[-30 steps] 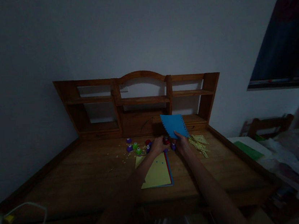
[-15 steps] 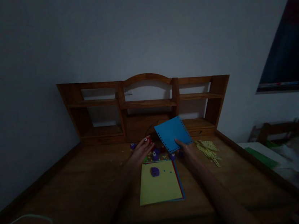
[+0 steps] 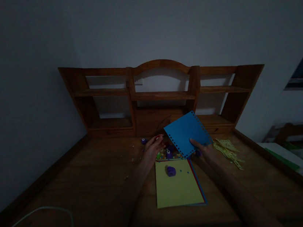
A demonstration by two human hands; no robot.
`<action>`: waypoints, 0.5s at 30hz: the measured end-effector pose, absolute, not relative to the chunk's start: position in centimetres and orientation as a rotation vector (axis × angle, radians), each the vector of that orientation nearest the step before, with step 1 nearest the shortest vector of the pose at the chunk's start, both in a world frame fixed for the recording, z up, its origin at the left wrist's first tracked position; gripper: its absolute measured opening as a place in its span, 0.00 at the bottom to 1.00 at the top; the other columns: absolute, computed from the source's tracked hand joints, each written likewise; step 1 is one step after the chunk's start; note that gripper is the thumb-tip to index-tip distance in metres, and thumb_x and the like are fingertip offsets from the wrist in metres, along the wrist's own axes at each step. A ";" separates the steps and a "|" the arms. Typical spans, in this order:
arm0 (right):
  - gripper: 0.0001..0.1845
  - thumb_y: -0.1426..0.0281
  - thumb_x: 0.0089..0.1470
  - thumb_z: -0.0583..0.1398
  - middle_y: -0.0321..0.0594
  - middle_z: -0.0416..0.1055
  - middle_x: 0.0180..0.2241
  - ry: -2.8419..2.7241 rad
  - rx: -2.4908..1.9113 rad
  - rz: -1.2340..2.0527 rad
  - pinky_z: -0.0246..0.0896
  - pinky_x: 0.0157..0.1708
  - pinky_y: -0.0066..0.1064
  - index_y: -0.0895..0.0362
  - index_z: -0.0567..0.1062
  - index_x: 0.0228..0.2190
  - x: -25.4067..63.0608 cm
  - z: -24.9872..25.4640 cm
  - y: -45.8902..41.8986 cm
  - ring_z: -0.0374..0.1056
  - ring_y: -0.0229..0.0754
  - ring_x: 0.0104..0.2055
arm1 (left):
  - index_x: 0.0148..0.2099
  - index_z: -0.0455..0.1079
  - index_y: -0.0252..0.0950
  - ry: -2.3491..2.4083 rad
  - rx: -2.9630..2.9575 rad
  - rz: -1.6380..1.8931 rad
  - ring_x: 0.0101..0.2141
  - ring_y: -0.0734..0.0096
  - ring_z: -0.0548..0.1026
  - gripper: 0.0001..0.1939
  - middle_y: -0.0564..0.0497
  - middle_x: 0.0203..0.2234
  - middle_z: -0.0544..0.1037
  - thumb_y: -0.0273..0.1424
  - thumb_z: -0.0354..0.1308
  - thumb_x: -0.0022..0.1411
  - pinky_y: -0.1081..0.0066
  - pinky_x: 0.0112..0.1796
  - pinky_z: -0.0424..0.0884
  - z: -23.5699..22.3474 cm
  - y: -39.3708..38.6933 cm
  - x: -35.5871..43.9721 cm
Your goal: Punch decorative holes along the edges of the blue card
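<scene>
My left hand (image 3: 151, 148) is closed around a small red paper punch (image 3: 158, 137) with a white round mark, partly hidden by the fingers. My right hand (image 3: 207, 152) pinches a blue sheet (image 3: 185, 131), thumb on top; small holes run along at least two of its edges. The sheet is held up and tilted, its left corner close to the red punch but apart from it. Below the hands lies a stack of coloured paper, yellow sheet (image 3: 177, 191) uppermost, carrying a purple punch (image 3: 171, 171) and a few blue dots.
Behind the stack stand several punches, among them a purple one (image 3: 169, 153), amid scattered paper dots. Perforated yellow strips (image 3: 229, 150) lie to the right. A wooden shelf (image 3: 163, 96) backs the desk. A white cable (image 3: 52, 208) curls at lower left.
The camera view has shifted, so the desk appears farther right and larger. My left hand has turned, with the red punch now more covered by its fingers. The blue sheet stays in my right hand.
</scene>
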State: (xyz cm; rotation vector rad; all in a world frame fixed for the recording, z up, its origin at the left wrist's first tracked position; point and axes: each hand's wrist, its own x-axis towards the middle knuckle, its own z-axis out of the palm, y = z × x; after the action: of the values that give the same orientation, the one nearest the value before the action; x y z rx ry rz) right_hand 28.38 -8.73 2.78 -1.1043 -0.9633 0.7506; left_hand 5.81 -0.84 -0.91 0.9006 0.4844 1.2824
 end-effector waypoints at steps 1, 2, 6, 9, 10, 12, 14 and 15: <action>0.30 0.59 0.37 0.73 0.45 0.78 0.40 -0.952 -1.117 0.754 0.72 0.33 0.37 0.55 0.74 0.42 28.4 3.1 -8.9 0.74 0.51 0.37 | 0.44 0.77 0.34 0.478 0.910 1.275 0.37 0.68 0.77 0.18 0.46 0.41 0.78 0.35 0.71 0.53 0.69 0.41 0.74 -0.9 -1.0 5.9; 0.30 0.60 0.37 0.72 0.46 0.77 0.42 -0.951 -1.133 0.758 0.72 0.35 0.38 0.55 0.74 0.43 28.3 3.3 -9.1 0.73 0.52 0.40 | 0.43 0.77 0.34 0.470 0.923 1.268 0.39 0.67 0.76 0.17 0.46 0.42 0.78 0.34 0.71 0.52 0.68 0.43 0.73 -0.9 -1.1 6.0; 0.29 0.58 0.41 0.71 0.48 0.77 0.46 -0.976 -1.189 0.758 0.72 0.40 0.40 0.54 0.74 0.46 28.3 3.6 -9.4 0.73 0.54 0.45 | 0.42 0.77 0.34 0.476 1.011 1.239 0.43 0.63 0.76 0.15 0.44 0.42 0.78 0.34 0.71 0.53 0.65 0.47 0.71 -0.9 -1.4 6.5; 0.30 0.58 0.40 0.71 0.47 0.75 0.49 -0.989 -1.205 0.723 0.70 0.47 0.44 0.54 0.74 0.45 28.6 3.1 -9.0 0.72 0.55 0.49 | 0.43 0.77 0.33 0.536 1.113 1.217 0.42 0.62 0.76 0.16 0.43 0.42 0.79 0.37 0.70 0.54 0.64 0.45 0.71 -1.2 -1.1 6.8; 0.30 0.57 0.41 0.70 0.47 0.75 0.50 -1.001 -1.213 0.712 0.69 0.49 0.45 0.54 0.74 0.46 28.7 3.0 -8.9 0.71 0.56 0.50 | 0.43 0.77 0.33 0.566 1.151 1.217 0.41 0.62 0.77 0.17 0.43 0.41 0.79 0.37 0.70 0.54 0.64 0.44 0.72 -1.3 -0.9 6.8; 0.30 0.56 0.43 0.70 0.47 0.74 0.51 -1.036 -1.217 0.685 0.67 0.51 0.46 0.55 0.74 0.47 28.8 2.9 -8.8 0.71 0.55 0.51 | 0.44 0.77 0.33 0.633 1.229 1.224 0.39 0.64 0.77 0.18 0.44 0.40 0.79 0.37 0.71 0.52 0.66 0.42 0.71 -1.6 -0.5 6.9; 0.30 0.56 0.44 0.69 0.48 0.75 0.50 -1.085 -1.204 0.668 0.68 0.50 0.45 0.55 0.74 0.47 28.8 2.8 -8.8 0.71 0.55 0.51 | 0.43 0.76 0.33 0.666 1.282 1.228 0.38 0.64 0.76 0.20 0.44 0.39 0.80 0.36 0.72 0.50 0.66 0.41 0.71 -1.9 -0.2 6.8; 0.29 0.56 0.45 0.69 0.48 0.75 0.49 -1.112 -1.199 0.657 0.68 0.49 0.45 0.54 0.74 0.47 28.8 2.8 -8.8 0.71 0.55 0.50 | 0.43 0.76 0.33 0.663 1.297 1.226 0.38 0.64 0.76 0.21 0.44 0.40 0.80 0.36 0.73 0.48 0.65 0.42 0.71 -1.9 -0.1 6.8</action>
State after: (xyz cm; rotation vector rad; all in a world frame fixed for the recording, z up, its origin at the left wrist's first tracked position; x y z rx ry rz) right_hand 28.76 -8.77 2.78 -1.1993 -1.1115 0.6565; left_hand 6.76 -0.13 -1.90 1.2974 0.6625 1.2264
